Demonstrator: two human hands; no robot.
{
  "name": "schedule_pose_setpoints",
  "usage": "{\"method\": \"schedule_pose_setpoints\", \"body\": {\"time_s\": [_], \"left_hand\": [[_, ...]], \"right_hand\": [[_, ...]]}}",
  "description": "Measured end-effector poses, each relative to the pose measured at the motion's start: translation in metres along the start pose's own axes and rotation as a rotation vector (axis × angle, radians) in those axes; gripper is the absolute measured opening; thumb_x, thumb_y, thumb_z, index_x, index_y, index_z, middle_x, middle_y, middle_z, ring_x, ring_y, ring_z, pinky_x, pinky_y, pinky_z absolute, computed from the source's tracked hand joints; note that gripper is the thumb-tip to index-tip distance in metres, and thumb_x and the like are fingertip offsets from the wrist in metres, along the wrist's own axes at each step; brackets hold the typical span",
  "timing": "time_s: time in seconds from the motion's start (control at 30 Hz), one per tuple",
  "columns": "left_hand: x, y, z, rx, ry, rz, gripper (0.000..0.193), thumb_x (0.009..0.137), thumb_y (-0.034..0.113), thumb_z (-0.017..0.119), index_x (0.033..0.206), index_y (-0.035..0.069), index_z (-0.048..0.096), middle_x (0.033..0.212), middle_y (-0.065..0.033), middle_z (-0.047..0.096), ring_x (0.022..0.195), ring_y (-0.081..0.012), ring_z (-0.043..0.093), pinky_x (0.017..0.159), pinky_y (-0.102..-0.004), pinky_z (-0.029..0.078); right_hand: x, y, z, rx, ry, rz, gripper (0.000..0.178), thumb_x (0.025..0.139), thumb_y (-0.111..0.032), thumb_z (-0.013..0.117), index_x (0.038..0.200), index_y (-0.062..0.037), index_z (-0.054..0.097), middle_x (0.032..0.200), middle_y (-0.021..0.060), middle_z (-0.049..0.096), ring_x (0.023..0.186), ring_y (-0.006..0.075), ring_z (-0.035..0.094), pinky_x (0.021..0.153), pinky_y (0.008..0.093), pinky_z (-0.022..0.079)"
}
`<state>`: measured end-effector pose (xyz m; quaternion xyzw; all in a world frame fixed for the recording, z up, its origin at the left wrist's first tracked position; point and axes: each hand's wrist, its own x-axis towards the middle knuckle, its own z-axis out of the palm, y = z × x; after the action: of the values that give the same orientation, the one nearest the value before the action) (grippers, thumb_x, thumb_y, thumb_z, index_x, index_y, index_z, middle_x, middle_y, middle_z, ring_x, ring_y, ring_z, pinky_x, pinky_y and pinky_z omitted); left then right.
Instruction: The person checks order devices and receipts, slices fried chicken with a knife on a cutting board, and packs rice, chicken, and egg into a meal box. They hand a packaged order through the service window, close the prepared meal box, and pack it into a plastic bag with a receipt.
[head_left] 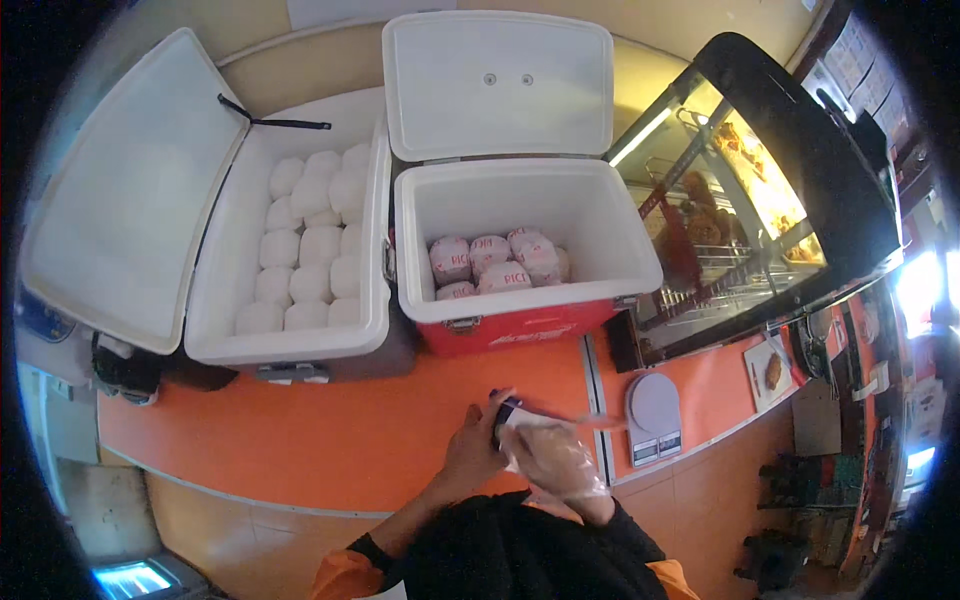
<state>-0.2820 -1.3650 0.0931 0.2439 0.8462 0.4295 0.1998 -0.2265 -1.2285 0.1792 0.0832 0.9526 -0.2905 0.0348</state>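
Note:
Over the near edge of the orange counter (pixel 300 420), my two hands are close together. My left hand (pixel 472 445) has its fingers closed around a small dark object (pixel 507 408) with a pale part below it; its kind I cannot make out. Clear plastic (pixel 590 480), a loose glove or bag, covers my right hand (pixel 555 455). Motion blurs the right fingers, which lie beside the dark object. Beyond my hands stands a red cooler box (pixel 520 332), lid raised, with several round paper-wrapped bundles (pixel 503 277) with red print inside.
To the left, another lidded cooler (pixel 222 235) stands open, filled with white wrapped balls (pixel 310 280). A lit glass food warmer (pixel 850 150) occupies the right. Before it sit a white kitchen scale (pixel 653 405) and a white board (pixel 761 385) bearing a brown food piece (pixel 773 371).

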Motion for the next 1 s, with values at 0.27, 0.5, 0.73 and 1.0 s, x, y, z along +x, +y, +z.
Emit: {"method": "schedule_pose_setpoints", "body": {"time_s": [0.27,0.5,0.73,1.0], "left_hand": [[0.005,-0.110,0.035,-0.432,0.055,-0.077,0.048,0.095,0.023,0.052,0.137,0.005,0.040,0.130,-0.0226,0.052,0.123,-0.0380,0.050,0.103,-0.0440,0.039],[0.036,-0.130,0.055,-0.459,0.001,-0.256,0.051,0.101,0.034,0.043,0.135,-0.005,0.041,0.138,-0.0232,0.044,0.133,-0.0354,0.040,0.108,-0.0403,0.034],[0.050,-0.128,0.049,-0.994,-0.123,-0.239,0.053,0.102,0.040,0.039,0.138,0.001,0.036,0.131,-0.0187,0.048,0.120,-0.0286,0.051,0.097,-0.0379,0.046],[0.051,-0.098,0.024,-1.069,-0.425,-0.523,0.059,0.099,0.054,0.034,0.143,0.018,0.018,0.115,-0.0131,0.055,0.078,-0.0236,0.067,0.057,-0.0394,0.060]], "right_hand": [[0.100,-0.039,-0.133,-0.189,0.182,-0.063,0.020,0.090,-0.023,0.061,0.082,-0.0048,0.059,0.066,0.0144,0.060,0.063,0.0271,0.064,0.061,0.0410,0.049],[0.259,-0.009,-0.109,-0.499,-0.207,0.141,0.064,0.082,-0.047,0.063,0.120,0.0048,0.055,0.114,0.0286,0.062,0.107,0.0437,0.060,0.092,0.0461,0.048],[0.294,0.048,-0.079,-0.558,-0.335,-0.006,0.087,0.080,-0.059,0.060,0.130,0.0103,0.043,0.111,0.0318,0.062,0.109,0.0420,0.060,0.093,0.0435,0.047],[0.124,-0.020,-0.211,-0.711,-0.113,-0.502,0.024,0.095,-0.026,0.052,0.118,-0.0186,0.057,0.116,0.0229,0.053,0.091,0.0358,0.065,0.078,0.0421,0.054]]}}
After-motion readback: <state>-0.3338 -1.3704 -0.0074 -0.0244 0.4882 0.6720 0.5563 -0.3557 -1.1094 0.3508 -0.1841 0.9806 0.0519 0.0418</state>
